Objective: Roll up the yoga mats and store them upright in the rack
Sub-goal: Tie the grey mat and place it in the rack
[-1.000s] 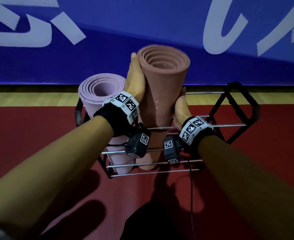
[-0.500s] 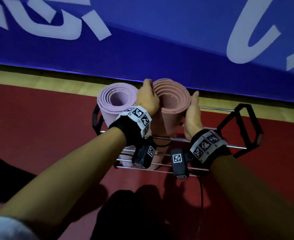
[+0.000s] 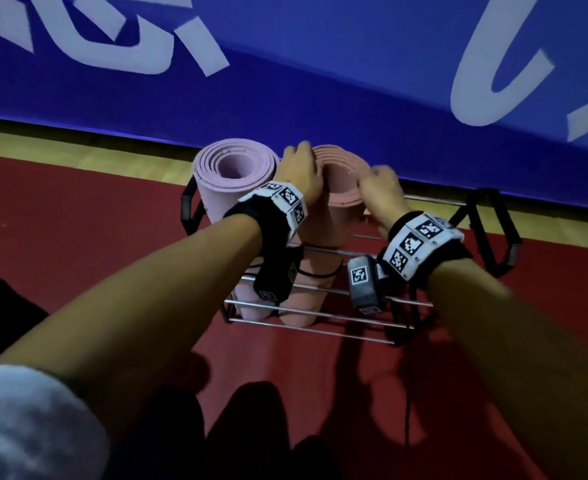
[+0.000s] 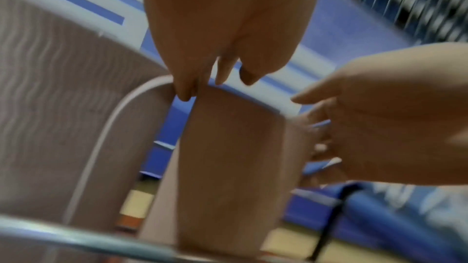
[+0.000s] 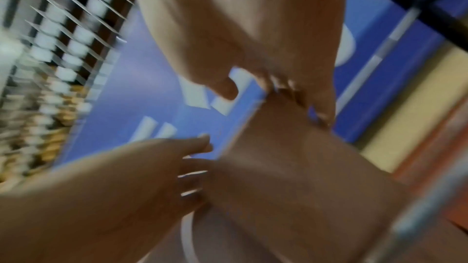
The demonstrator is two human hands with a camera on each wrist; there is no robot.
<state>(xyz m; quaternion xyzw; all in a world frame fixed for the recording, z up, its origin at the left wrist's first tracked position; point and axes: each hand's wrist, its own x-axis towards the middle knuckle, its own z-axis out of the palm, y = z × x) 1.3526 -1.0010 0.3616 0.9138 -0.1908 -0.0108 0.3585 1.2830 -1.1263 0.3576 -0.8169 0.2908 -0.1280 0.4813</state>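
- The salmon-pink rolled mat (image 3: pixel 334 202) stands upright in the rack (image 3: pixel 323 320), in the middle of the head view, its spiral top end facing up.
- Just left of it, touching or nearly so, the lilac rolled mat (image 3: pixel 232 181) also stands upright in the rack, at the rack's left end.
- The left hand (image 3: pixel 301 174) lies against the upper left side of the salmon-pink rolled mat, fingers straight and reaching up over the top rim; in the left wrist view the fingertips (image 4: pixel 185 91) sit at the mat's top edge.
- The right hand (image 3: pixel 380 190) is at the mat's upper right side, with its fingers bent onto the top rim; the right wrist view is blurred, so whether they truly grip I cannot tell.
- The rack is made of thin silver rods with black end frames (image 3: pixel 493 233); its right part shows only bare rods.
- The rack stands on the red floor (image 3: pixel 95 220), near a yellow strip (image 3: pixel 78 150) along the blue wall banner (image 3: pixel 320 81) with white lettering, across the top of the frame.
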